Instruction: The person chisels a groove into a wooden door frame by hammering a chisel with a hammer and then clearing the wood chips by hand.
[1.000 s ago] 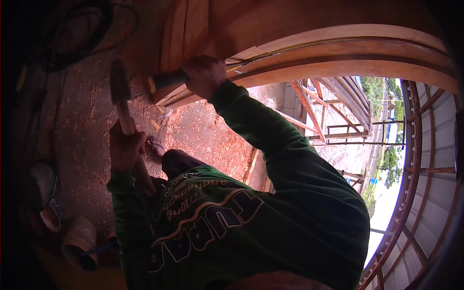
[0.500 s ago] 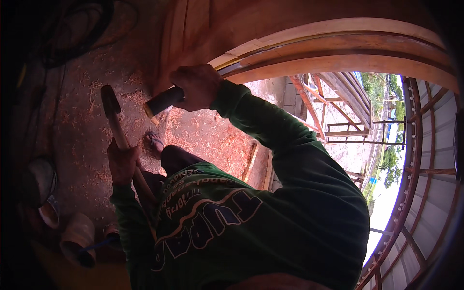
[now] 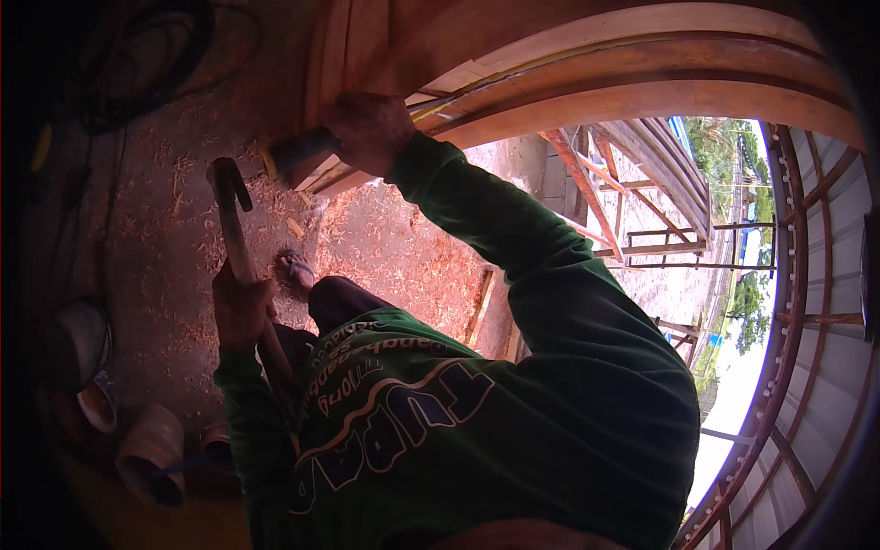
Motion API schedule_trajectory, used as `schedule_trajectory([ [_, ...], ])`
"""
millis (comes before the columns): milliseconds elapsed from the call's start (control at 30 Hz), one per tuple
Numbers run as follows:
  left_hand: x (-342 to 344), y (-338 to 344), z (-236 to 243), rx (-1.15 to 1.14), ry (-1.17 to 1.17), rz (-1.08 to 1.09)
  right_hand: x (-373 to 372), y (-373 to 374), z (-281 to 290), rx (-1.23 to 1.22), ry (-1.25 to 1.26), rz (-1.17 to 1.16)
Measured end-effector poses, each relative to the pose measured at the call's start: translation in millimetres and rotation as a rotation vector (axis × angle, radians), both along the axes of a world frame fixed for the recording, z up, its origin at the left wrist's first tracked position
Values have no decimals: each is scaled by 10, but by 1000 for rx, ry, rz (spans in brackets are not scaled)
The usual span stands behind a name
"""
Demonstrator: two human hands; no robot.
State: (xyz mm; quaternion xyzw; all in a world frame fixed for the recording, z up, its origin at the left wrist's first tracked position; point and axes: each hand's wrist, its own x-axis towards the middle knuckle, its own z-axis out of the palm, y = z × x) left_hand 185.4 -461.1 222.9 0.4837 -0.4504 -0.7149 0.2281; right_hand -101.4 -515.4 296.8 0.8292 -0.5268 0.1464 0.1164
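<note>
My left hand (image 3: pixel 243 307) is closed round the wooden handle of a hammer (image 3: pixel 236 240), held upright in front of me with its dark head at the top. The lower end of the handle passes down by my shirt. My right hand (image 3: pixel 371 133) is reached forward, closed round a thick dark cylinder (image 3: pixel 304 152) with a yellowish end. That end points left, towards the hammer head, with a gap between them. What lies beyond my fist is hidden. Right beside this hand runs a long wooden beam (image 3: pixel 550 108) with a yellow strip along it.
Wood shavings cover the floor (image 3: pixel 385 243), and a small wood offcut (image 3: pixel 294 227) lies by my foot. Dark coiled cable (image 3: pixel 188 55) is at the far left. Buckets (image 3: pixel 151 445) stand lower left. Timber framing (image 3: pixel 646 183) and metal sheeting (image 3: pixel 825 367) are at the right.
My right hand has moved up and left with the dark cylinder. The hammer has turned a little, its head now slightly further right. The view has shifted slightly, so the beam appears higher.
</note>
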Motion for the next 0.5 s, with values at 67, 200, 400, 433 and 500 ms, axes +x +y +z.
schedule_trajectory([
  [67, 8, 5, 9, -1, -11, -13, -14, -1, 30, -4, -5, -28],
  [200, 1, 3, 36, -21, -8, -18, -9, -17, 27, -23, -33, -67],
  [400, -33, -94, 74, -73, 11, 9, 22, -115, 31, -49, -46, -150],
  [433, -45, -130, 80, -107, 9, 20, 21, -139, 36, -48, -46, -152],
  [500, -61, -235, 142, -121, 21, 25, 17, -179, 55, -43, -18, -198],
])
